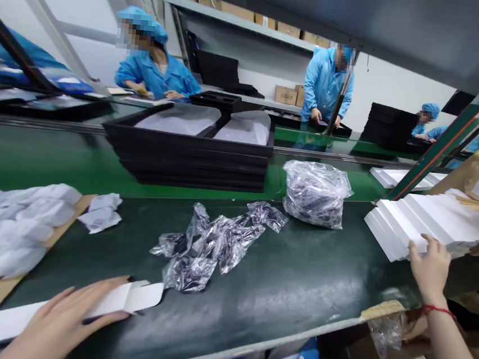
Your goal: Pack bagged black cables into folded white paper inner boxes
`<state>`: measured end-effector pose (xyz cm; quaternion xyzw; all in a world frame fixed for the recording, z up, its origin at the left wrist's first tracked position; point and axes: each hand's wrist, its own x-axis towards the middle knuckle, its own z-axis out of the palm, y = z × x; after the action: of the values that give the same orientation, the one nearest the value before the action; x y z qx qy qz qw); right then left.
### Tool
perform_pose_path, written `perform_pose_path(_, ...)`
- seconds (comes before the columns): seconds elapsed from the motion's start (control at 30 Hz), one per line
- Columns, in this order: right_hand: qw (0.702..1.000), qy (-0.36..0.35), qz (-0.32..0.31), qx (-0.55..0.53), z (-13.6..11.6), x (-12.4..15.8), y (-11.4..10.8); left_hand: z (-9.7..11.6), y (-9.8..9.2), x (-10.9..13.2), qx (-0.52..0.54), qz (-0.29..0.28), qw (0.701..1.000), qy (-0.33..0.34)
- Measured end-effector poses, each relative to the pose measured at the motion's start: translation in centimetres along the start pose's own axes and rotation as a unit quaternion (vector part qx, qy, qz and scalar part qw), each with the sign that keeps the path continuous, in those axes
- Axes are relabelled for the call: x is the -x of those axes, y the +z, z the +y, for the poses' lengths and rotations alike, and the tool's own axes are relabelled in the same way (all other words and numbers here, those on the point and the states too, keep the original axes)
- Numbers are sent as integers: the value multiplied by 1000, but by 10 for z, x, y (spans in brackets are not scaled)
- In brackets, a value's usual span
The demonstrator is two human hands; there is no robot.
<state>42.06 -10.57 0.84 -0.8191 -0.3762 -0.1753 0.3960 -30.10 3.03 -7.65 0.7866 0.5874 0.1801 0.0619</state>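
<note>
My left hand is closed over a long white carton at the lower left, thumb on the near side and fingers across the top. The carton's end flap stands open towards the middle of the belt. On the right, my right hand is at the near end of a leaning row of white cartons. Its fingers are apart and the fingertips touch or nearly touch a carton. Several dark items in clear plastic bags lie between my hands.
White wrapped bundles lie on cardboard at left, with a smaller pair beside them. A larger clear bag stands near stacked black trays. A slanted post rises at right. Co-workers in blue work across the line.
</note>
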Motion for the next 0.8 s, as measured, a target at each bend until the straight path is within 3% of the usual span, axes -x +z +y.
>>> perform_pose_path(0.23,992,32,3,122,-30,-11,12,99,-7,-8,-25,107,988,108)
perform_pose_path(0.37,992,-1,21,120,-66,-10,-9,177,-2,-13,74,130,960,237)
perform_pose_path(0.47,992,-66,39,105,-112,15,-35,252,6,-18,176,81,927,322)
perform_pose_path(0.57,983,-179,0,33,-167,63,-52,319,22,-31,269,56,879,389)
perform_pose_path(0.67,970,-198,-89,-108,-209,113,-45,355,44,-50,390,50,845,362)
perform_pose_path(0.73,949,-182,-138,-219,-222,136,-31,361,58,-60,498,-15,824,269)
perform_pose_path(0.8,934,-172,-138,-282,-223,152,-11,355,68,-64,590,-92,784,171)
